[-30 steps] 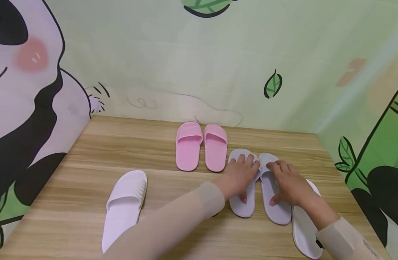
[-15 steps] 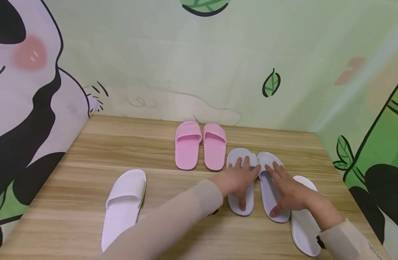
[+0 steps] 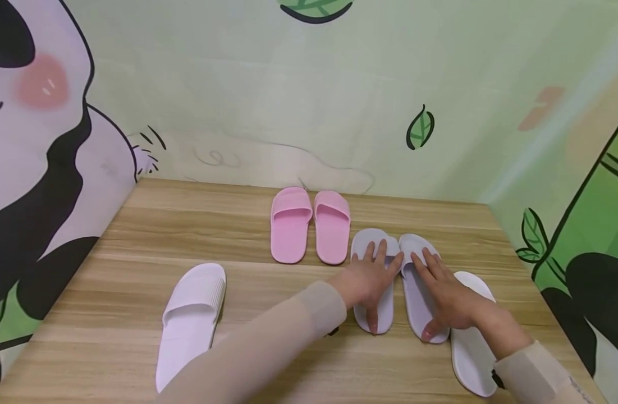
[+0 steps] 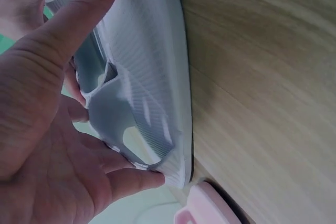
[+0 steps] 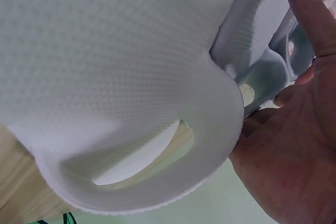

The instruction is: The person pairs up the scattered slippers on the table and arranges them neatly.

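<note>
Two grey slippers lie side by side at the right of the wooden surface in the head view. My left hand (image 3: 368, 280) is spread over the left grey slipper (image 3: 384, 311), fingers on its strap and thumb near the heel. Over the right grey slipper (image 3: 415, 292) my right hand (image 3: 450, 294) rests with extended fingers, its thumb by the heel edge. In the left wrist view, fingertips touch the grey slipper (image 4: 152, 51) at its strap end. A white slipper (image 3: 472, 359) lies beside and partly beneath the right forearm; it looms large in the right wrist view (image 5: 115, 51).
A pink pair, left slipper (image 3: 290, 235) and right slipper (image 3: 332, 238), stands near the back wall. Another white slipper (image 3: 187, 325) lies at the left, partly behind the left sleeve. Printed walls border the wooden surface (image 3: 197, 224).
Both hands have flattened, their fingers straighter and more spread over the grey slippers than a second ago. The head view has shifted slightly; the slippers keep about the same arrangement.
</note>
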A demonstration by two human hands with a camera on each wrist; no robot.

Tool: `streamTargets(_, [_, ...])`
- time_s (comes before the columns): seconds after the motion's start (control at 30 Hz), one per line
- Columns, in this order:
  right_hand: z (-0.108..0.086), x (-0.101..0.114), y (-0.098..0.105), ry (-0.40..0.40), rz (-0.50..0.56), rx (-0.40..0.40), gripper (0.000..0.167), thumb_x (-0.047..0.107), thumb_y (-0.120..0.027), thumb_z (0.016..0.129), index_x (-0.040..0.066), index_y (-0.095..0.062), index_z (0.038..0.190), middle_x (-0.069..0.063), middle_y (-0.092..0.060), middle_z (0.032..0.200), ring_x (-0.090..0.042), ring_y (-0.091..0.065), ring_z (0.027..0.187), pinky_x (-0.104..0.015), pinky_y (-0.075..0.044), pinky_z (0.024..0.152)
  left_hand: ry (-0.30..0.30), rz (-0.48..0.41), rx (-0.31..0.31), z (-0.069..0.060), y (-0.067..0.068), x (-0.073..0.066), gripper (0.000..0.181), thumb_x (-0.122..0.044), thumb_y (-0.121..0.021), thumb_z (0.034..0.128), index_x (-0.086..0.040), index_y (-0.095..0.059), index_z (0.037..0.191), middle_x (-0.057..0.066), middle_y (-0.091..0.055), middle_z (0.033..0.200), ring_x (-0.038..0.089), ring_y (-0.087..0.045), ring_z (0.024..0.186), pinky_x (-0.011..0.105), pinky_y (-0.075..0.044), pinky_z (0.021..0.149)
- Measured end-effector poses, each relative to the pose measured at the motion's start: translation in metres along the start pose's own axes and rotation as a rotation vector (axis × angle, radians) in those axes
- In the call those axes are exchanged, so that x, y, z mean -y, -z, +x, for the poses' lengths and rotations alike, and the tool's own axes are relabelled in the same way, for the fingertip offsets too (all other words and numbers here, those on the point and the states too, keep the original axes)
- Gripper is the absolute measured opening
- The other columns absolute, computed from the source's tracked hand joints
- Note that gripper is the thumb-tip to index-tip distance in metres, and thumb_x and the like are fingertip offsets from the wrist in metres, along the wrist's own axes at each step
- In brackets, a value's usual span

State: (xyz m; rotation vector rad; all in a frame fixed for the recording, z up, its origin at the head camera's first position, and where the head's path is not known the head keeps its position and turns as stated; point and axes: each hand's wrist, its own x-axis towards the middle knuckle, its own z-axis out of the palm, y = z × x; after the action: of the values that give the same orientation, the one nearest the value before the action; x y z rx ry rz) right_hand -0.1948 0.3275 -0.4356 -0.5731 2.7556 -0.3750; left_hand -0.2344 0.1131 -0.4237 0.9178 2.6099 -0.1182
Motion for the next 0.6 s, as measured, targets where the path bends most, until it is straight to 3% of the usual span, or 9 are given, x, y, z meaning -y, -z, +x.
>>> streamTargets(0.6, [0.016,-0.012,0.011,-0.007,-0.004,0.033,0.158,0.047,-0.1,0.051,0.006,0.0,0.166,-0.034,0.005,0.169,-0.061,-0.002,0.153,-0.075,-0.02,0.119,-0.011,-0.022,0.021,0.014,0.01,0.01,0.158,-0.063,-0.096,0.0534,-0.028,0.007,0.167,0.016,0.008,0.175,0.036,-0.007,0.162,0.051,-0.032,0.126])
